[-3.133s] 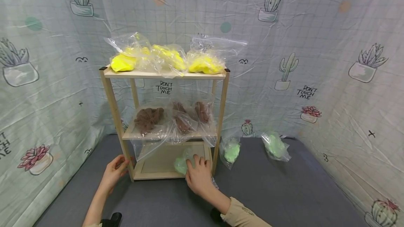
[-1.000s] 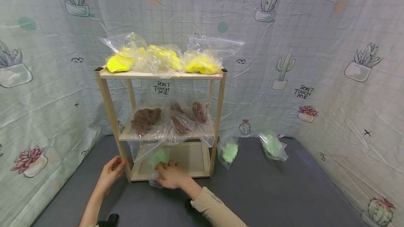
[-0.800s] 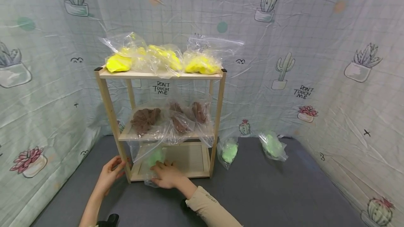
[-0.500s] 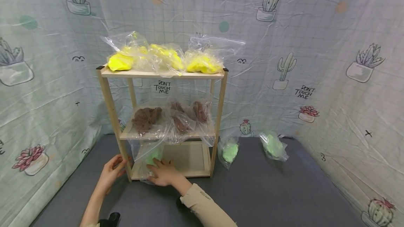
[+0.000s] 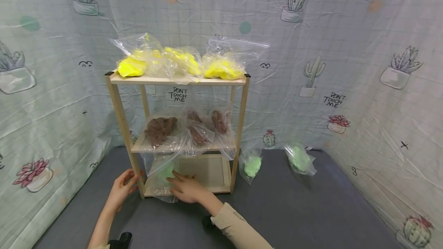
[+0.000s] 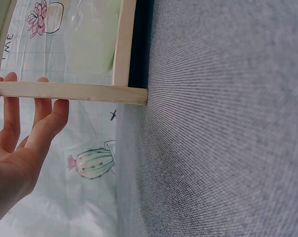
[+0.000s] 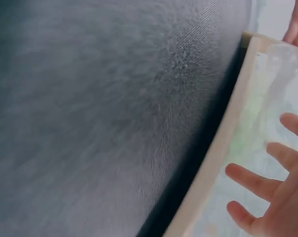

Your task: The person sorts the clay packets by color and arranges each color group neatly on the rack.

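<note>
My left hand [image 5: 121, 188] grips the left front post of a wooden shelf rack [image 5: 124, 126]; in the left wrist view its fingers lie on both sides of the post [image 6: 94, 92]. A clear plastic bag with a light green lump [image 5: 167, 173] lies on the bottom shelf at the left, partly behind a hanging bag. Its clear end sticks out over the front edge. My right hand [image 5: 189, 190] is just right of this bag, fingers spread and fairly straight. In the right wrist view the spread fingers [image 7: 252, 181] stand over the bottom shelf, beside the hazy green bag.
Bagged yellow lumps [image 5: 185, 60] sit on the top shelf and bagged brown lumps [image 5: 160, 130] on the middle one, their plastic hanging over its edge. Right of the rack, two bagged green lumps [image 5: 252, 166] [image 5: 300, 160] lie on the dark grey table [image 5: 294, 210].
The green bag has moved left along the bottom shelf with my right hand. Since half a second ago the right hand has drawn a little right, off the bag. The left hand stays at the post.
</note>
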`<state>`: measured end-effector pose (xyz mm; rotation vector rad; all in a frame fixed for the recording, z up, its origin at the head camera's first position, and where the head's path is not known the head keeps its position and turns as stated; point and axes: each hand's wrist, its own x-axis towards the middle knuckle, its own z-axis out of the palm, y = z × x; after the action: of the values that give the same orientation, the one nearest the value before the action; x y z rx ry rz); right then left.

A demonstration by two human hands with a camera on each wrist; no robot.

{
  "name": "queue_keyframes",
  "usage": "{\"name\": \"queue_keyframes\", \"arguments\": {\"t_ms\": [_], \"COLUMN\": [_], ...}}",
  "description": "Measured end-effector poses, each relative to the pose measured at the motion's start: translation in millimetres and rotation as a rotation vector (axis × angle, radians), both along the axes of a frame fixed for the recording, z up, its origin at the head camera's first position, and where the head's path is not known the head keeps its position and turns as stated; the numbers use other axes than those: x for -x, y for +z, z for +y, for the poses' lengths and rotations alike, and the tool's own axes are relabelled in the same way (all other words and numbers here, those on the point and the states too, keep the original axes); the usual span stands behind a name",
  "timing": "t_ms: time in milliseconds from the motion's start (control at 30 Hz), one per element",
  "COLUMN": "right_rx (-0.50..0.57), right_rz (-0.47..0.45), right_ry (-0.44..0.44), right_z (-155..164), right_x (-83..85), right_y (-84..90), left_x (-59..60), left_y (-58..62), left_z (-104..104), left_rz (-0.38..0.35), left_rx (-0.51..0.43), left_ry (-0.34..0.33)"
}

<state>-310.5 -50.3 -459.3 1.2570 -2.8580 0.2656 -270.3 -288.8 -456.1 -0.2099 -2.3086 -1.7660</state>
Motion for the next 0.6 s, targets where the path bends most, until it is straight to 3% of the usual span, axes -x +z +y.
{"name": "queue_keyframes", "arguments": {"t_ms": [200,433,600], "right_rx": [0.023,0.007,0.006], "right_rz": [-0.052,-0.082,-0.117], "right_ry": [0.009,0.02,0.019], "right_z": [24,65,99], "right_x": [-12.9,-40.4,-55.3], "right_y": [7.7,20.2,17.0], "left_x": [-1.3,-1.4,-0.8], "left_y": [1.0,0.0,-0.6], "left_z": [-1,0,1], "left_rz": [0.015,0.028,0.034], "left_rx": [0.017,0.012,-0.009], "left_ry": [0.003,-0.006,-0.015]}}
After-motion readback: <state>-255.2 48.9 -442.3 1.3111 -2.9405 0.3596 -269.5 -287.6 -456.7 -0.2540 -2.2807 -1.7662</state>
